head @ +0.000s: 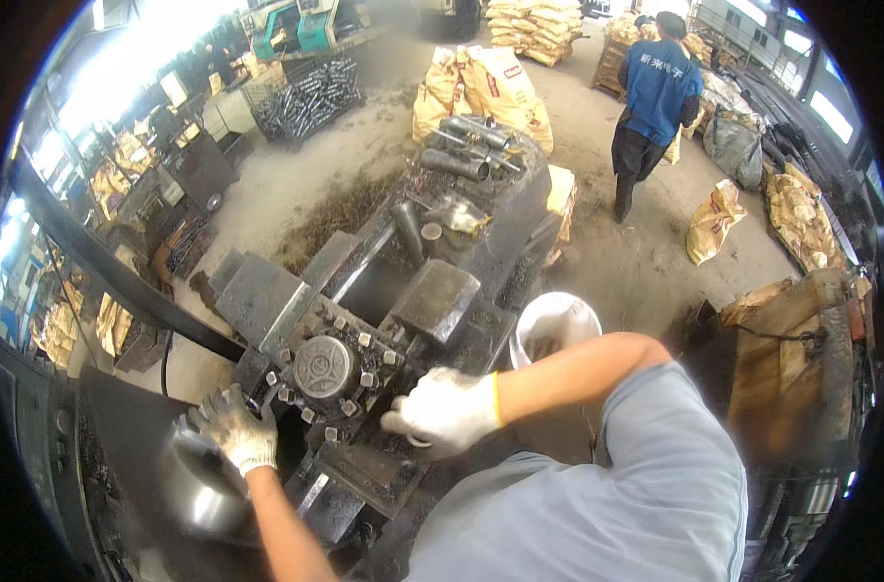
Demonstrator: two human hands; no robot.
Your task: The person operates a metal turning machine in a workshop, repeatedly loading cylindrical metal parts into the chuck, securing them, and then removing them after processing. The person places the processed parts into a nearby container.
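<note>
A metal lathe lies before me, with a square tool post (324,366) held by several square-headed bolts on its carriage. My left hand (239,425), in a white knit glove with dirty fingers, is spread beside the tool post, near the shiny round chuck (205,487); whether it grips a part there I cannot tell. To the right of the tool post, my gloved right hand (445,411) is curled low over the carriage, and what lies under its fingers is hidden. A dark metal block (434,298) stands beyond it.
Metal tubes (456,164) lie on the lathe's far end. Behind stand yellow sacks (485,91) and a wire basket of metal parts (307,98). A person in a blue shirt (656,91) is at the upper right. A white round container (556,324) is beside my right arm.
</note>
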